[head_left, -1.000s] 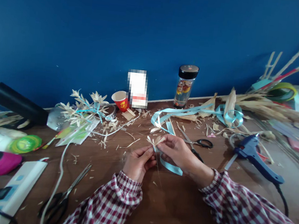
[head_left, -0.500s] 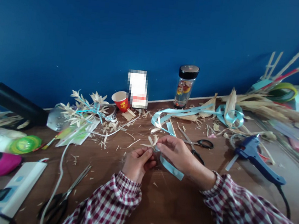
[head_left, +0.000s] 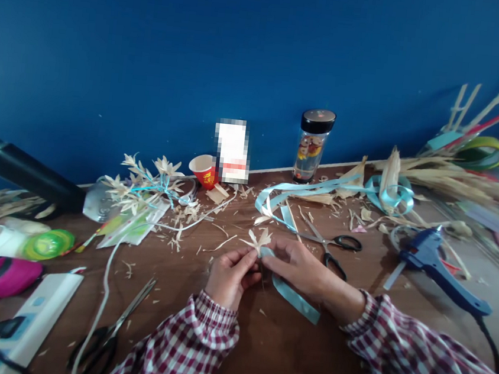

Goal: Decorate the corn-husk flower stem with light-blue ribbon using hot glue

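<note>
Between finger and thumb, my left hand pinches a small pale flower of dried husk petals by its base. My right hand is closed on a light blue ribbon beside that base. One end of the ribbon hangs down below the right hand toward the table. The stem under the petals is mostly hidden by the fingers. Behind the hands lies a longer loop of blue ribbon, and black-handled scissors rest just past the right hand.
A blue glue gun with a cord lies at right. Other scissors and a white cable are at left. Husk flowers, a red paper cup and a glass bottle stand along the blue wall.
The ribbon has come up against the flower's base, and its free end has swung to the right. Both hands keep their pinch. The whole view has shifted slightly.
</note>
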Available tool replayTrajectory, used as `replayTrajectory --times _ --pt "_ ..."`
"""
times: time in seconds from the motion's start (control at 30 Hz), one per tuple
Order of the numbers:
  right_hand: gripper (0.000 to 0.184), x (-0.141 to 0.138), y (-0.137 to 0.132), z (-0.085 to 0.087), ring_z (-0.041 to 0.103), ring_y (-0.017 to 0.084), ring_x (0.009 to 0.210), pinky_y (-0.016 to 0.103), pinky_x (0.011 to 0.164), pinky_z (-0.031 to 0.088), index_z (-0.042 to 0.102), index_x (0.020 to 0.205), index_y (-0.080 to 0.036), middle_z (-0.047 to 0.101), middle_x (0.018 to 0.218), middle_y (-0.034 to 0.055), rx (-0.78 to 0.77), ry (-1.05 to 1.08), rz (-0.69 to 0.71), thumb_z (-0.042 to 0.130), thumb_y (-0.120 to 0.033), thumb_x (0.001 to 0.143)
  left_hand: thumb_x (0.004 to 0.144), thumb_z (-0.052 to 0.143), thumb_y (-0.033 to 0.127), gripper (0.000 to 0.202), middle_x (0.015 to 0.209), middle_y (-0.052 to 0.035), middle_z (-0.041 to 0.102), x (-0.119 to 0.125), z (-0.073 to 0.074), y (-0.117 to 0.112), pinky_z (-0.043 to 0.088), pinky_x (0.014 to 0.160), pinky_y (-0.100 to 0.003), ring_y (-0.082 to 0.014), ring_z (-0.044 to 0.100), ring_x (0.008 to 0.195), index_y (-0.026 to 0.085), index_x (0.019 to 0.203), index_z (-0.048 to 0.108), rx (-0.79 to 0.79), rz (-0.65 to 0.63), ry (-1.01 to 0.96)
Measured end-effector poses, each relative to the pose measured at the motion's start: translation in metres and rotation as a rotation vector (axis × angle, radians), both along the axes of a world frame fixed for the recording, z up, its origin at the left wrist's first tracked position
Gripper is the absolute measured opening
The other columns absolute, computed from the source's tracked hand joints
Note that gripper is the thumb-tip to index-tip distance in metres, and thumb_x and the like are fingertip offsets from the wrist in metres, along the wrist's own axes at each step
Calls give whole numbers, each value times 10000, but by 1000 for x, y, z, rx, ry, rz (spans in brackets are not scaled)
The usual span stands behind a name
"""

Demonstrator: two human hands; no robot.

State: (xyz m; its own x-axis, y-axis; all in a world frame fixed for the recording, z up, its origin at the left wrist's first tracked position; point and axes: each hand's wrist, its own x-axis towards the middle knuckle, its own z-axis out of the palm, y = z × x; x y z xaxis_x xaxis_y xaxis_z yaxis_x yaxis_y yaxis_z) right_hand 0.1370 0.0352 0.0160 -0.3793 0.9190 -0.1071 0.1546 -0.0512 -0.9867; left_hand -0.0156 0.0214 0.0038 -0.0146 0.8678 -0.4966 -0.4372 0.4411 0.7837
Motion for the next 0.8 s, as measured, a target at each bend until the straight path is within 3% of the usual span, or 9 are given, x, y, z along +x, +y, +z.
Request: replayTrajectory --times 0.13,0.23,0.4,0.63,0.8 --pt "260 1 0 4 330 64 384 202 363 238 618 821 -189 449 482 -66 -219 90 -64 531 -434 823 511 830 294 278 544 21 589 0 1 0 488 452 -143 -60 539 502 123 678 688 -5 -22 -12" --pt "218 1 2 7 300 53 379 204 360 221 618 747 -190 442 477 -67 -162 110 -162 558 -390 809 497 838 296 290 540 22 582 0 3 0 492 444 -137 -57 537 499 121 672 686 -2 -29 -16" --pt "202 1 3 8 339 53 392 194 352 211 588 646 -185 434 468 -66 -178 119 -82 597 -334 781 484 844 300 317 539 11 594 0 2 -1 499 446 -142 -66 554 508 116 691 690 -26 -58 -16" --pt "180 2 3 2 372 57 418 195 389 291 605 693 -179 514 542 -49 -137 108 -80 599 -337 778 502 835 322 309 552 12 590 -1 0 -2 507 448 -153 -72 555 520 118 675 680 -12 -83 -14" --pt "162 0 4 -2 515 117 628 249 619 416 626 708 -179 595 662 -6 -17 119 -138 583 -313 788 502 836 317 299 541 22 575 -1 2 -1 498 433 -138 -63 545 510 120 658 673 -10 -72 -27"
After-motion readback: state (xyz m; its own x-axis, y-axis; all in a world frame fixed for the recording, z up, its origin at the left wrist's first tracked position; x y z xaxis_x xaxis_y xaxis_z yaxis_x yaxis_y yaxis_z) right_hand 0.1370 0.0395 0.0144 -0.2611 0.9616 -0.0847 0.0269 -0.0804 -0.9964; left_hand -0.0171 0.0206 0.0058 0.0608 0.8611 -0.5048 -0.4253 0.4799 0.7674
